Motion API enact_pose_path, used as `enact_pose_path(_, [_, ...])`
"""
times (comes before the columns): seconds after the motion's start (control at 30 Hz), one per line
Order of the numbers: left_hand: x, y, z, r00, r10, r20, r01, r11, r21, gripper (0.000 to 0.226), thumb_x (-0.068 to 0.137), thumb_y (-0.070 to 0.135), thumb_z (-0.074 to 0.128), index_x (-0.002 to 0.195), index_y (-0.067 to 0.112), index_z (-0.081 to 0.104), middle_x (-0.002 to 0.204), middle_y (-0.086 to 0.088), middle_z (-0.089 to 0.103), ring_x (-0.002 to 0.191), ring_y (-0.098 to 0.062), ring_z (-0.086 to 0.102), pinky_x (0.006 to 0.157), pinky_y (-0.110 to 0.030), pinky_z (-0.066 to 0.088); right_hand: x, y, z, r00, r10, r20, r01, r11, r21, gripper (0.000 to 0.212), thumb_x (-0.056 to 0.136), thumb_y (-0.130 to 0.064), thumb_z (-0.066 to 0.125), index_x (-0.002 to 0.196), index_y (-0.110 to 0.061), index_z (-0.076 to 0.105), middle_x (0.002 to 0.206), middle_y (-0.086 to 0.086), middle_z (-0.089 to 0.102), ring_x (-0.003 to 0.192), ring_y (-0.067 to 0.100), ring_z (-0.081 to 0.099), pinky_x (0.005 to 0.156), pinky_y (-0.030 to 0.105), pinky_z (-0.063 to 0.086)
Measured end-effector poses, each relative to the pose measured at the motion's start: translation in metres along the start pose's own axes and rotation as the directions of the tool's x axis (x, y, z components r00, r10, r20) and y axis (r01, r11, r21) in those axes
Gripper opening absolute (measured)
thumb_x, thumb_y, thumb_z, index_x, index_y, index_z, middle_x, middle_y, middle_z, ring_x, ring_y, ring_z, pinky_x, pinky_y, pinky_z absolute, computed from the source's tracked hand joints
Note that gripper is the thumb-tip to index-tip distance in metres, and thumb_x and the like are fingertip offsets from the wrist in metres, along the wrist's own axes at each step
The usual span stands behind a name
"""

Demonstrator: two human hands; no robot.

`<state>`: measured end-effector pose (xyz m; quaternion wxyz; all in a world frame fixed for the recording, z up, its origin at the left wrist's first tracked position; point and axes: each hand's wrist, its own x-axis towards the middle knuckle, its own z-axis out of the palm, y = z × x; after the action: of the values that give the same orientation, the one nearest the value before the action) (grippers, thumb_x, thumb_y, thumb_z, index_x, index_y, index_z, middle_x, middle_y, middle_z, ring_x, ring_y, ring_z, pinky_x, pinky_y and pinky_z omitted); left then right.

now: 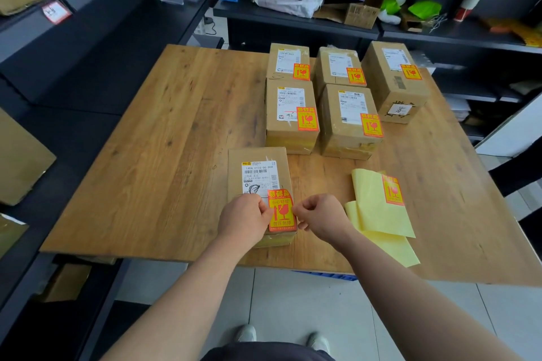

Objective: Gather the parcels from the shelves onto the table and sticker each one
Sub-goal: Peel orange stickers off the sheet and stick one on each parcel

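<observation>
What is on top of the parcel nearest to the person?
A white label and an orange sticker, which the left hand and right hand pinch at its sides. The hands cover the near top of the parcel.

Forearms [187,296]: bare — uncovered along all the length in view.
Shoes [247,333]: pale grey-white pair, toes only showing.
Garment at waist [264,353]: dark — kind unclear.

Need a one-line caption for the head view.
Left hand and right hand pinch a fragile sticker onto the nearest parcel.
</observation>
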<state>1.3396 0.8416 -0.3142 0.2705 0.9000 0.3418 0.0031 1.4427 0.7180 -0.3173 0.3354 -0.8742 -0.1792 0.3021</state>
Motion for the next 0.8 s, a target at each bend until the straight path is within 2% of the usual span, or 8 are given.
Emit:
enact_pose_path(0.17, [-0.001,0.004,-0.003,1.0,-0.011,0.014,0.011,1.0,0.016,0.026,0.09,0.034,0.058,0.074,0.016,0.067,0.078,0.0,0.067,0.071,-0.015,0.061,0.055,-0.024,0.044,-0.001,-0.001,0.001,1.0,0.007,-0.01,-0.007,1.0,-0.004,0.022,0.09,-0.03,0.062,0.079,-0.013,0.07,0.071,-0.002,0.07,0.062,0.007,0.064,0.057,0.018,0.05])
enact_pose_path(0.4, [0.0,0.003,-0.003,1.0,-0.015,0.013,0.015,1.0,0.014,0.026,0.09,0.034,0.058,0.072,0.017,0.066,0.079,0.0,0.067,0.07,-0.016,0.059,0.05,-0.023,0.036,-0.001,-0.002,0.001,1.0,0.023,-0.019,-0.023,1.0,0.0,0.022,0.09,-0.03,0.062,0.083,-0.011,0.071,0.071,-0.002,0.069,0.058,0.005,0.063,0.051,0.015,0.045])
enact_pose_path(0.47, [0.0,0.002,-0.003,1.0,-0.016,0.018,0.016,1.0,-0.001,0.028,0.09,0.033,0.058,0.072,0.014,0.067,0.078,-0.001,0.067,0.071,-0.017,0.061,0.052,-0.025,0.042,-0.001,-0.002,0.001,0.999,0.023,-0.023,-0.023,1.0,0.004,0.022,0.09,-0.03,0.062,0.082,-0.011,0.07,0.071,-0.002,0.069,0.058,0.005,0.062,0.051,0.016,0.045])
enact_pose_path(0.53, [0.0,0.0,-0.003,0.999,-0.014,0.031,0.016,0.999,-0.051,0.028,0.09,0.032,0.058,0.073,0.012,0.066,0.078,-0.001,0.067,0.073,-0.018,0.062,0.059,-0.031,0.05,-0.002,-0.003,0.0,0.999,0.019,-0.033,-0.019,1.0,-0.005,0.022,0.09,-0.03,0.062,0.081,-0.011,0.07,0.071,-0.001,0.069,0.058,0.006,0.061,0.052,0.018,0.046])
enact_pose_path(0.63, [0.0,-0.009,-0.005,0.999,-0.021,0.042,0.028,0.985,-0.168,0.025,0.09,0.033,0.059,0.074,0.014,0.063,0.078,0.002,0.066,0.073,-0.016,0.062,0.065,-0.035,0.053,-0.003,-0.009,-0.001,1.0,-0.001,-0.03,0.001,1.0,-0.01,0.024,0.09,-0.029,0.062,0.078,-0.01,0.07,0.071,0.004,0.069,0.059,0.008,0.059,0.054,0.022,0.05])
enact_pose_path(0.8, [-0.006,-0.034,-0.015,0.998,-0.062,0.022,0.066,0.974,-0.216,0.026,0.09,0.036,0.06,0.073,0.017,0.065,0.073,0.005,0.065,0.067,-0.015,0.061,0.057,-0.029,0.047,-0.005,-0.026,0.014,0.999,-0.031,0.013,0.031,1.0,0.005,0.024,0.086,-0.022,0.062,0.076,-0.001,0.069,0.075,0.012,0.07,0.064,0.019,0.064,0.064,0.038,0.058])
